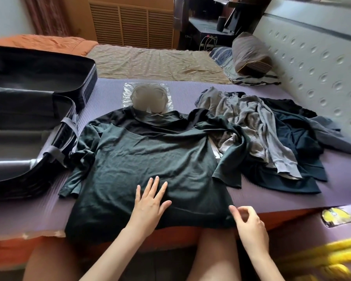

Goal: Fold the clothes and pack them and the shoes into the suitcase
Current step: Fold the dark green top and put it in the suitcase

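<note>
Nearest, the right hand [249, 222] sits at the near right hem corner of the dark green shirt [150, 151], fingers curled and thumb toward the cloth; I cannot tell whether it actually pinches the hem. Just inward of that corner, the left hand [150, 201] lies flat on the shirt's lower front, fingers straight and spread, gripping nothing.

The shirt is spread on the purple mat [28, 209] with its hem draped over the mat's near edge. This looks like the smoothing before a first fold, with nothing visibly packed yet.

To do it well, I would:
- pull the hem up onto the mat so the whole body lies flat
- sweep the flat palm outward from the shirt's middle to push the wrinkles off
- keep the hem corner anchored so the cloth does not drag

The crumpled sleeve [79, 159] at the shirt's left needs straightening. The other sleeve [227, 159], at the shirt's right, runs into the pile of unfolded clothes [261, 128] and should be lifted clear of it before folding inward.

Left of the shirt the suitcase [85, 78] lies open. Beyond the shirt's collar sits a clear bag [148, 98] holding what are probably the shoes, though that spot is blurred
</note>
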A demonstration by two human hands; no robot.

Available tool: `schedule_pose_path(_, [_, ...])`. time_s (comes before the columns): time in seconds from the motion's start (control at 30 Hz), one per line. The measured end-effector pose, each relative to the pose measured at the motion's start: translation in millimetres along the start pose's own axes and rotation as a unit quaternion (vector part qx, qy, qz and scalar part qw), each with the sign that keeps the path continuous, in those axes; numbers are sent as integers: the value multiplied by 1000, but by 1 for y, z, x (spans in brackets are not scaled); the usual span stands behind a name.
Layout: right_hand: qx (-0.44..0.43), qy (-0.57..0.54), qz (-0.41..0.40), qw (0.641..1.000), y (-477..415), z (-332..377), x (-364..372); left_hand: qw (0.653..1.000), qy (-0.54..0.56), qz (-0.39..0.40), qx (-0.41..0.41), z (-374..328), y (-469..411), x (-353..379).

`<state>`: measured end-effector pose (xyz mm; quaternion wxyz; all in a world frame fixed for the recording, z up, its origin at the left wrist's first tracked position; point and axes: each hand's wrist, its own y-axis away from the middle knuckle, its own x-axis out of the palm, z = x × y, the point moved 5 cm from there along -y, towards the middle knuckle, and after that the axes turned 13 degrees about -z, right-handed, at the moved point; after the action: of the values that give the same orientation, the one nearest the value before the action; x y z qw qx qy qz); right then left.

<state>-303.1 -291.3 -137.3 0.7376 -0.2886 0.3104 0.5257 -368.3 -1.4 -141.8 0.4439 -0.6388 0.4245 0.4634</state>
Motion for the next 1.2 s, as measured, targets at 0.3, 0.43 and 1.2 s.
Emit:
schedule_pose_path(0.3, [-31,109,-46,992,3,-5,13,999,-18,34,-11,-4,0,5])
schedule_pose_path(0.43, [-131,127,-104,978,7,7,6,999,15,25,-21,-5,-5,0])
schedule_pose_path(1.2, [-369,24,-12,929,-191,275,101,995,76,-39,-49,48,-229,-14])
